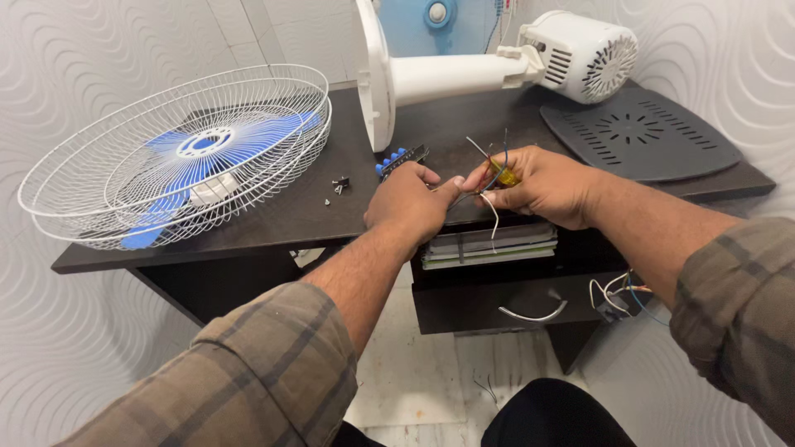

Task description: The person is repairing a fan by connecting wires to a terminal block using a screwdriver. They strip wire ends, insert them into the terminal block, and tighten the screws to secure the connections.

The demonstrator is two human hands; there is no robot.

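Pinching thin wires [489, 178], ends splaying upward, both hands [410, 203]

It looked like a home room used as a repair corner: a dark wooden desk [273, 223] against embossed white wallpaper [74, 74] held a dismantled white pedestal fan [497, 66] and loose small metal screws [338, 184].

Both arms wear a brown-and-grey plaid flannel shirt, its woven checks crossed by darker stripes, the sleeves rolled up to just below the elbows. The forearms and both hands are bare. Dark black trousers cover the knees.
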